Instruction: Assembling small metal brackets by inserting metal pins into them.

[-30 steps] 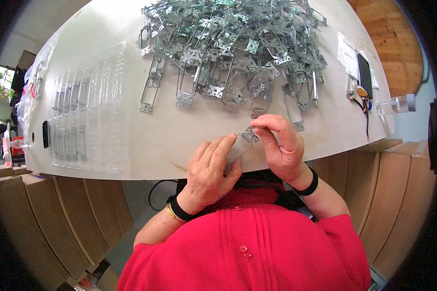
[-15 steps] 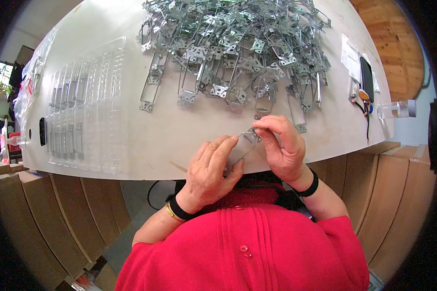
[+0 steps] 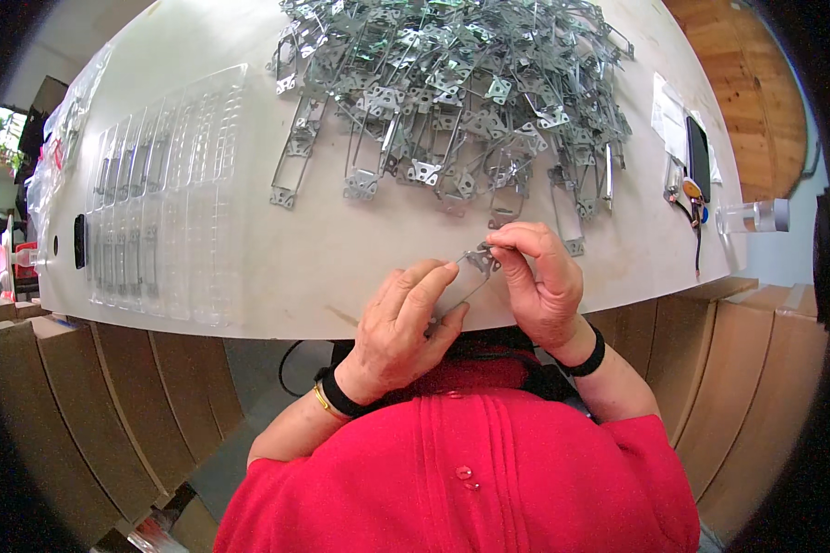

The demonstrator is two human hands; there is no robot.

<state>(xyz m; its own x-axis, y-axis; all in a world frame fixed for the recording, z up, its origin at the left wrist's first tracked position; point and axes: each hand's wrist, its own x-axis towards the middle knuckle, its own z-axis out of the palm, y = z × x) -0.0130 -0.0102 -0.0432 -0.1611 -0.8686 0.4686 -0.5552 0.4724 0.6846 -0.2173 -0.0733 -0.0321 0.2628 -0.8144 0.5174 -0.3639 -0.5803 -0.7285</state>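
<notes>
Between my two hands, just above the table's near edge, is a metal wire bracket [image 3: 480, 261] with a small plate at its far end and thin rods running back toward me. My left hand [image 3: 404, 313] has its fingers and thumb closed round the near end, which they mostly hide. With thumb and forefinger, my right hand [image 3: 539, 276] pinches the far end by the plate. Beyond my hands lies a large heap of similar metal brackets [image 3: 452, 101], tangled together. On the left, a clear plastic tray [image 3: 203, 212] holds several brackets in its slots.
To the right lie a dark phone [image 3: 697, 157], a white paper [image 3: 670, 120] and a small tool with a yellow part [image 3: 691, 188]. A clear container [image 3: 752, 217] is at the table's right edge. Cardboard boxes [image 3: 83, 405] stand below the table on both sides.
The bracket's far plate has tilted slightly and shows more of its face. Both hands keep their hold in nearly the same place. The whole view has shifted a little.
</notes>
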